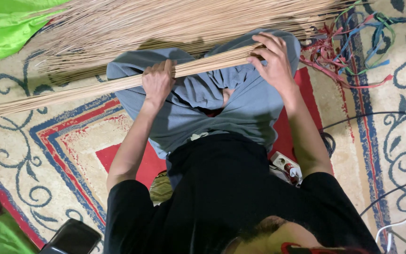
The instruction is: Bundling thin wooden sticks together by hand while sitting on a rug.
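Closest to the camera, a person in a black short-sleeved top sits cross-legged in grey-blue trousers (203,101) on a patterned cream carpet with red and blue borders (57,155). A dark flat phone-like device (74,237) lies at the bottom edge of the carpet, and a white power strip with a red plug in it (287,167) sits just beside the person's right hip, with thin black cables (377,115) running off across the carpet. Over the lap lies a long thin bundle of pale tan stiff sticks (71,91), stretched slantwise from the left edge of the view up toward the right knee. The left hand (158,82) is wrapped around this bundle near its middle, fingers curled tightly over the top. The right hand (273,61) grips the thicker end of the same bundle above the right knee, fingers bent round it and thumb pressed along its side. Beyond the knees lies a large loose heap of the same tan sticks (165,21), fanned out over the carpet. To the right of that heap lies a tangle of red, blue and green plastic straps (353,42), and a bright green cloth (5,28) fills the far left corner.
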